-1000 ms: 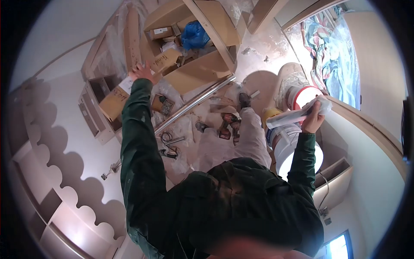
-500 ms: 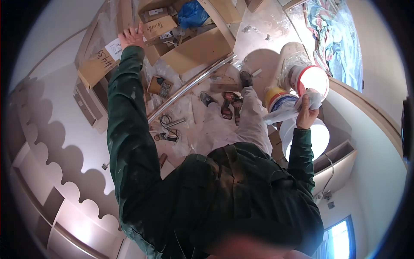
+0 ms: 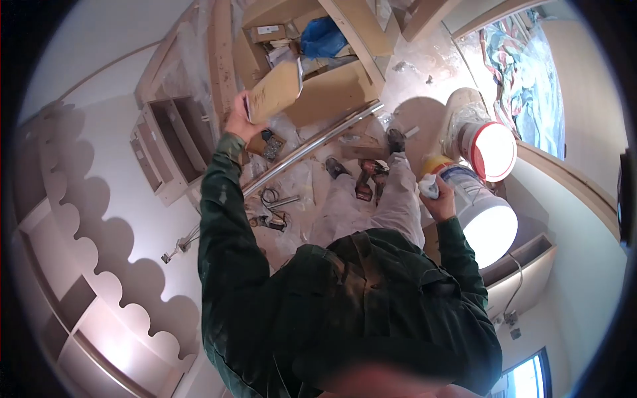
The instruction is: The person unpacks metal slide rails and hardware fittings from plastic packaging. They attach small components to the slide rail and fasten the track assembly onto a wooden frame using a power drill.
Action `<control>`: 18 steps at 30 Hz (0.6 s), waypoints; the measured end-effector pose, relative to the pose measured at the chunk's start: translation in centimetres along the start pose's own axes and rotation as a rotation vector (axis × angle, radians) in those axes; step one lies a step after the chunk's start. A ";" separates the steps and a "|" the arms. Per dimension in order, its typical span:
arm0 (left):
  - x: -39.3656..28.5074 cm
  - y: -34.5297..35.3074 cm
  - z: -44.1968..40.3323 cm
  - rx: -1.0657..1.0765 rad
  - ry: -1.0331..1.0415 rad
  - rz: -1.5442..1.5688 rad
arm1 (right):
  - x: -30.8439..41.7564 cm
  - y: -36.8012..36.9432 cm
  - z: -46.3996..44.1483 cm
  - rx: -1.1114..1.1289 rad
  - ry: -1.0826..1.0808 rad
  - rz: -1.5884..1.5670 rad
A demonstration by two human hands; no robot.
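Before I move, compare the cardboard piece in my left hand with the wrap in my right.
The cardboard piece is brown and flat-faced; the wrap is whitish and crumpled. The cardboard piece looks larger than the wrap and bears writing; none shows on the wrap. Both are held.

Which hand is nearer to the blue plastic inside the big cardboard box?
Left. The left hand is left of the blue plastic, outside the box; the right hand is farther away, beside the buckets.

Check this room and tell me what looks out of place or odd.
Loose wires stick out of the left wall with no cover visible. Power tools lie between the feet, and a long metal bar slants ahead of them; both look like trip hazards. No spill is evident.
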State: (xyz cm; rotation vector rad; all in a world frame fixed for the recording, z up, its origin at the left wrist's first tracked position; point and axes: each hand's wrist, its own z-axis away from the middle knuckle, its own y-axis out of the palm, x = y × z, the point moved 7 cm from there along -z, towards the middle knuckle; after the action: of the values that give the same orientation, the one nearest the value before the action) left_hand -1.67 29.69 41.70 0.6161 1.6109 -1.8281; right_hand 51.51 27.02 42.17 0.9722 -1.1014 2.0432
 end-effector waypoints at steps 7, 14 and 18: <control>-1.4 0.9 4.4 -0.141 0.024 0.101 | -1.0 1.9 0.8 0.093 0.028 0.059; -4.9 1.7 5.3 -0.145 0.211 0.094 | 0.9 1.8 0.4 0.036 0.010 0.072; -4.5 4.0 5.7 -0.127 0.166 0.157 | 7.5 1.8 -1.3 0.014 -0.099 -0.045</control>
State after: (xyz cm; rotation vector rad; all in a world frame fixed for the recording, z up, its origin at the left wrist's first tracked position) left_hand 4.65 24.43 42.91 0.8305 1.7189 -1.5826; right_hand 45.67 28.57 47.09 1.1056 -1.1070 1.9884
